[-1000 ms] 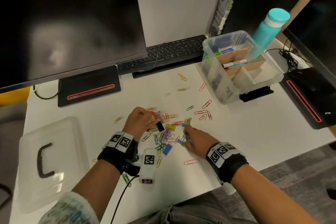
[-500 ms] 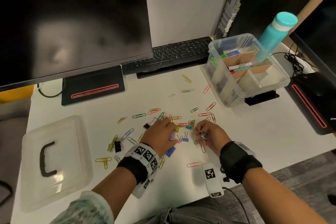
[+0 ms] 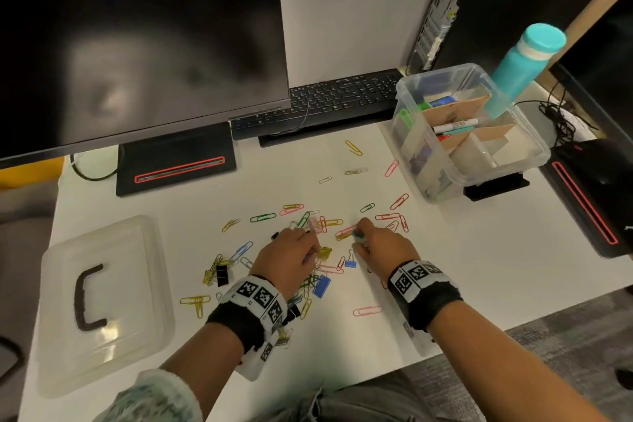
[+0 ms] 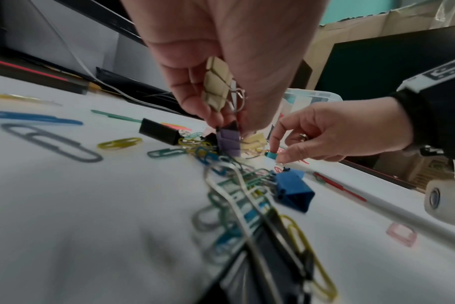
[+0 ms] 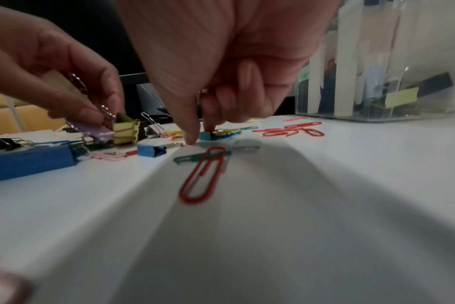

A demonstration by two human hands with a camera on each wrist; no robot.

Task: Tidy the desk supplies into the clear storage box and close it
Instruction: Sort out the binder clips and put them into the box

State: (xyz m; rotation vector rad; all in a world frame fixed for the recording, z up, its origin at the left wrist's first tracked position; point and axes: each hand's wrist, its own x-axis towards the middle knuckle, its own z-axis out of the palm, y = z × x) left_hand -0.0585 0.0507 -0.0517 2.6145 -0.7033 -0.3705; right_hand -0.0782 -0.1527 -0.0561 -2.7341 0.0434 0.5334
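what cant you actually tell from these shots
- Head view: what the left hand grips is hidden by its own back.
- Head view: the clear storage box contents at the bottom are blocked by cardboard dividers.
- Left wrist view: the nearest paper clips are blurred; no count.
- Right wrist view: the teal binder clip is partly behind the right hand's fingertips.

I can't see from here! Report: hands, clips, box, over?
Left hand grips yellow binder clips. Right hand pinches teal clip. Storage box open, lid off. Nothing blocking.
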